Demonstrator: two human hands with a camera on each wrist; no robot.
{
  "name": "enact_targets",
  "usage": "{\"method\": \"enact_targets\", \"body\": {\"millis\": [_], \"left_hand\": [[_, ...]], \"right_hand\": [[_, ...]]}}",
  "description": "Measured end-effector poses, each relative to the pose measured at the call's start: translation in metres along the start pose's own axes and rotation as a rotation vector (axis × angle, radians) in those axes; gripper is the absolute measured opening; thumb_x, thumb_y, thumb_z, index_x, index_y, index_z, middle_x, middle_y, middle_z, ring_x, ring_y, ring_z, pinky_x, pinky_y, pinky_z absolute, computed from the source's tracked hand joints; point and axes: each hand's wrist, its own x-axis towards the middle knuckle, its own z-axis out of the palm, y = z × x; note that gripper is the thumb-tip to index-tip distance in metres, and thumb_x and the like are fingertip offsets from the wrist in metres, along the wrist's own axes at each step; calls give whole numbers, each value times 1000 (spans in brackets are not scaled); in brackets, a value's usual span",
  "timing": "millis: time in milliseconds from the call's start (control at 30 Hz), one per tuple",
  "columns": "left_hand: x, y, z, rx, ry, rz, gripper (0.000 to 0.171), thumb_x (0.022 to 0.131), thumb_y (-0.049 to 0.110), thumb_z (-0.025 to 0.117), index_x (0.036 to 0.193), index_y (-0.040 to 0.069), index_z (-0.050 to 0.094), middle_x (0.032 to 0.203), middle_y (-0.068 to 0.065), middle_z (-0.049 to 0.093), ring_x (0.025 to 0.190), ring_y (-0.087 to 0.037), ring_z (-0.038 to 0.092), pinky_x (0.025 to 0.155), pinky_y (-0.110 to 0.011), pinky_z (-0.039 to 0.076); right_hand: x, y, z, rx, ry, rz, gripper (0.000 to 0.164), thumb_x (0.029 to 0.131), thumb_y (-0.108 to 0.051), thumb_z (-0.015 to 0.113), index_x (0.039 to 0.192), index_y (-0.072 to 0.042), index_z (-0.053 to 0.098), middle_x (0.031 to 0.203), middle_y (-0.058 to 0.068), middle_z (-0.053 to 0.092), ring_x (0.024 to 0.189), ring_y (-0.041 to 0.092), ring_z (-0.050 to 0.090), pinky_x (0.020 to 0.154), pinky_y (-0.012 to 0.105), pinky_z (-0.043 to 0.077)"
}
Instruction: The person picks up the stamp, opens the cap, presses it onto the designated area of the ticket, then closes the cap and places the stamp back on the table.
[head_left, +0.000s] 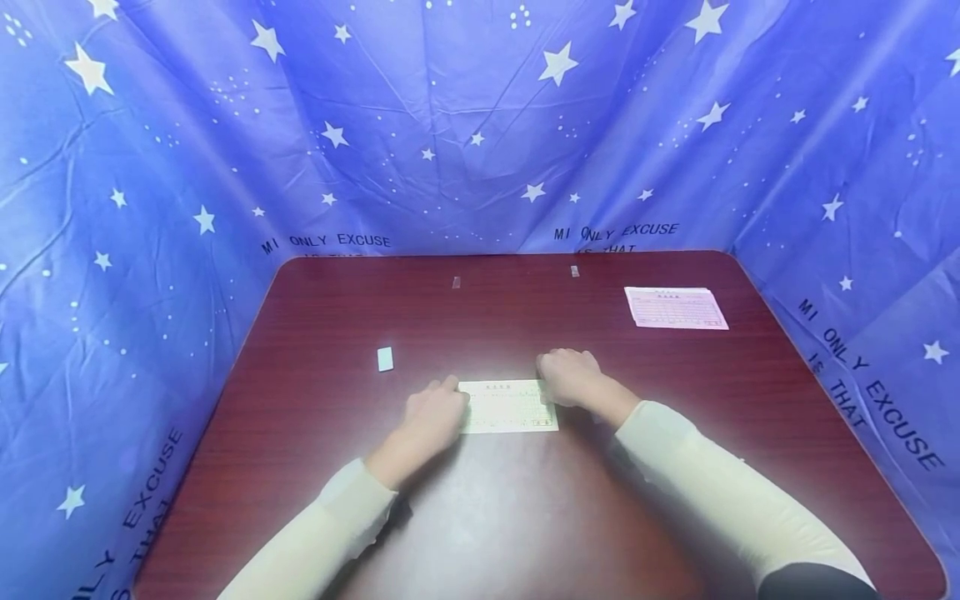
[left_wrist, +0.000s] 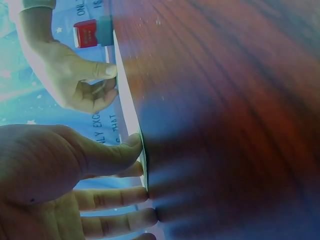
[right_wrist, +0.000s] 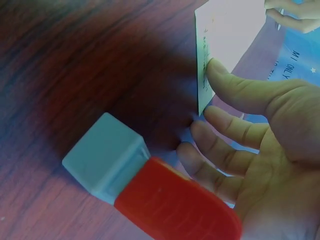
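Observation:
A pale yellow printed slip (head_left: 506,407) lies near the middle of the table, between both hands. My left hand (head_left: 435,412) pinches its left edge; in the left wrist view the thumb (left_wrist: 131,145) is on the paper and the other fingers extend toward the tabletop. My right hand (head_left: 572,377) pinches the opposite edge, and the right wrist view shows its thumb (right_wrist: 222,75) on the printed face. Beside the right hand, apart from its fingers, is a red block with a grey square end (right_wrist: 165,200), resembling a hand stamp; the arm hides it in the head view.
A stack of pink printed slips (head_left: 677,308) lies at the back right of the dark red table (head_left: 337,308). A small white rectangular piece (head_left: 385,359) sits left of centre. Two bits of clear tape (head_left: 456,282) are near the back edge. Blue starry curtains (head_left: 450,125) surround the table.

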Motion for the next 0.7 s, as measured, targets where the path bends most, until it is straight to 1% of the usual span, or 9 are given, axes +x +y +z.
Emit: {"method": "enact_targets", "body": {"millis": [167,367,533,700], "left_hand": [[0,-1,2,-6,21,10,12,86,6,65,89,16,71,102,-5,58,76,-22,52,47,-38,49],[0,-1,2,17,44,19,12,87,7,66,92,16,73,99,-5,58,74,-21,52,46,-37,49],[0,0,2,19,41,15,13,86,7,66,93,16,73,101,-5,59,76,-22,53,47,-38,50],[0,0,1,20,24,8,13,86,8,68,95,16,74,105,-5,60,81,-23,56,49,-39,53]], "right_hand": [[0,-1,-1,-8,-9,4,23,75,-23,84,76,-17,62,81,2,63,77,25,60,71,49,52],[0,-2,-1,7,-6,2,24,75,-23,84,70,-18,61,78,1,62,75,24,59,71,49,52],[0,-1,0,0,9,-19,23,75,-20,82,72,-18,59,76,0,61,73,22,58,67,48,51],[0,-2,0,-6,9,-21,22,75,-18,80,73,-18,58,78,1,61,74,24,59,69,48,51]]}}
